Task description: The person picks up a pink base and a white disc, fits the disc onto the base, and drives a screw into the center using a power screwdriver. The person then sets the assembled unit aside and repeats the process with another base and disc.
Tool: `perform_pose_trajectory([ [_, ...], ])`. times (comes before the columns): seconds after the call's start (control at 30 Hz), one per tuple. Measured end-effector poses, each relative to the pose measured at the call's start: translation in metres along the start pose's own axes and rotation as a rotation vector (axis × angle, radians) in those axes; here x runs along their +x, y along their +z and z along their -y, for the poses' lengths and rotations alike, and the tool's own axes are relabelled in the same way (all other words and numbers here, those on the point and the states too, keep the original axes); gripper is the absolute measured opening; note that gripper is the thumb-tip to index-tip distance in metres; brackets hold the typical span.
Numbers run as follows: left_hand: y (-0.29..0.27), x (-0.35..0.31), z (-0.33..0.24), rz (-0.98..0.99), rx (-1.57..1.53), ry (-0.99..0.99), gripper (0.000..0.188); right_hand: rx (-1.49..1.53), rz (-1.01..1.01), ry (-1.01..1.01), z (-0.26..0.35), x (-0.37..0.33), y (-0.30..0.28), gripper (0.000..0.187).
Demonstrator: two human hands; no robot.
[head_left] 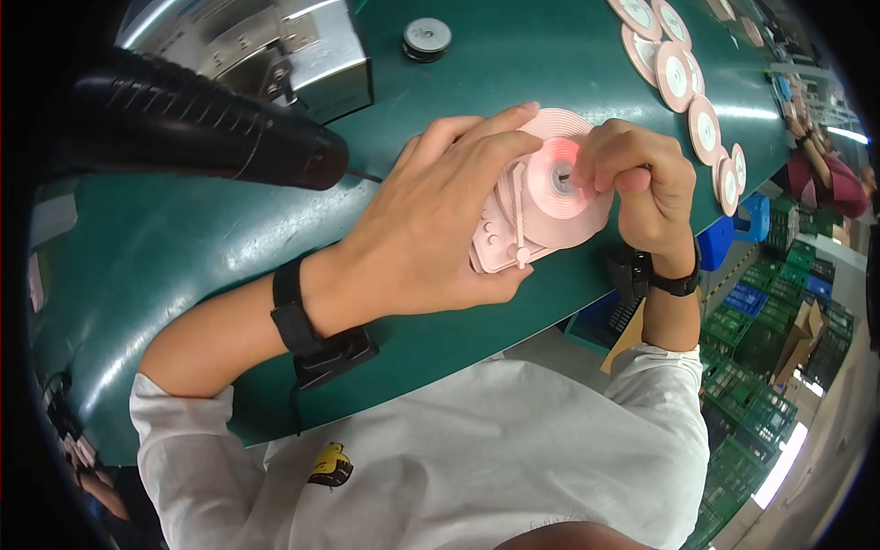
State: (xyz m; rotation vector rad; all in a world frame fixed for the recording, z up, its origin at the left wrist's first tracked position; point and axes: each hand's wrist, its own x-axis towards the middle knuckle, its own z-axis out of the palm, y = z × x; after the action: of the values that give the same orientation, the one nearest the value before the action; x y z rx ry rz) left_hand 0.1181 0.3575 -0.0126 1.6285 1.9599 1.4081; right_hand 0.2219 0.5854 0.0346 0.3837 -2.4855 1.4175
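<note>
My left hand point(431, 202) is wrapped round a pink toy record player point(495, 243), thumb at its near edge and fingers along its far side. A pale tonearm point(521, 211) and a ridged round platter point(555, 197) show on its top, with a reddish glow over the platter. My right hand point(642, 179) is closed in a pinch at the platter's centre. A short dark tip shows beside those fingertips; what they hold is mostly hidden. Left of my left hand lies a black electric screwdriver point(247, 137), its thin bit pointing toward that hand.
A metal machine point(321, 64) stands at the far left on the green table point(211, 238). Near it sits a round black-and-silver part point(426, 38). Several pink discs point(704, 130) line the far right. Green crates point(742, 467) stand beyond the table; another person point(830, 179) is at far right.
</note>
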Motion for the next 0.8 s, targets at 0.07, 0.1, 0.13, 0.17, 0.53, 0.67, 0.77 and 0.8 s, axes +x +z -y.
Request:
perform_pose_trajectory([
  [0.07, 0.000, 0.000, 0.000, 0.007, -0.004, 0.015, 0.091, 0.021, 0.066, -0.032, -0.003, 0.003, -0.004, 0.052],
  [0.1, -0.001, -0.001, 0.000, 0.003, 0.005, 0.014, 0.091, 0.024, 0.069, -0.042, -0.003, 0.005, -0.003, 0.052],
  [0.13, -0.002, -0.001, 0.001, 0.002, 0.012, 0.013, 0.091, 0.043, 0.081, -0.030, -0.004, 0.007, -0.002, 0.051],
  [0.17, -0.004, -0.002, 0.001, 0.003, 0.018, 0.013, 0.092, 0.062, 0.093, -0.018, -0.005, 0.008, -0.002, 0.049],
  [0.53, 0.000, 0.002, -0.001, -0.026, -0.012, 0.025, 0.090, 0.561, -0.402, -0.078, -0.052, 0.006, -0.031, 0.035],
  [0.67, 0.001, 0.003, -0.003, -0.015, -0.015, 0.016, 0.090, 0.389, -0.486, 0.028, -0.054, -0.004, -0.023, 0.036],
  [0.77, -0.001, 0.002, -0.003, -0.024, 0.014, 0.017, 0.090, 0.291, -0.509, 0.014, -0.050, -0.005, -0.017, 0.039],
  [0.8, 0.000, 0.002, -0.003, -0.025, 0.006, 0.020, 0.090, 0.288, -0.485, -0.034, -0.045, -0.007, -0.016, 0.041],
])
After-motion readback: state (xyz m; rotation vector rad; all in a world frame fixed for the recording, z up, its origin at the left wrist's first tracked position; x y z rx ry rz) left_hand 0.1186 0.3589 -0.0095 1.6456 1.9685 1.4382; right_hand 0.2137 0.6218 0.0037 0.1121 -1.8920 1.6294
